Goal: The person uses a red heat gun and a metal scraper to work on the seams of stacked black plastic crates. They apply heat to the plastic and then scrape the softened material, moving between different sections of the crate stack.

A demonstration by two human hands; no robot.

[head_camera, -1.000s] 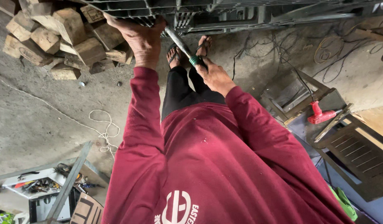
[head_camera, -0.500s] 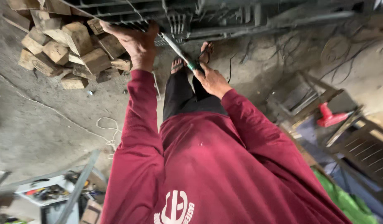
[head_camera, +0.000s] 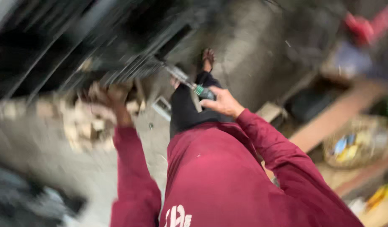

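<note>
The whole view is smeared by motion. My right hand point(head_camera: 222, 103), in a maroon sleeve, is closed around the green handle of a screwdriver point(head_camera: 189, 84), whose shaft points up and left to the lower edge of a dark metal grille frame point(head_camera: 118, 50). My left hand point(head_camera: 111, 95) is raised against that same edge, apparently gripping a bar, though the blur hides its fingers. Below the tool are my dark trousers and one sandalled foot point(head_camera: 208, 57).
A blurred pile of wood blocks point(head_camera: 78, 124) lies on the concrete floor under my left hand. To the right are a wooden plank point(head_camera: 328, 124), a round basket point(head_camera: 362, 141) with small items and a red object point(head_camera: 370, 21) at the top corner.
The camera has swung hard, so the scene now sits rotated and blurred. Both hands stay at the frame's edge, the right still on the screwdriver.
</note>
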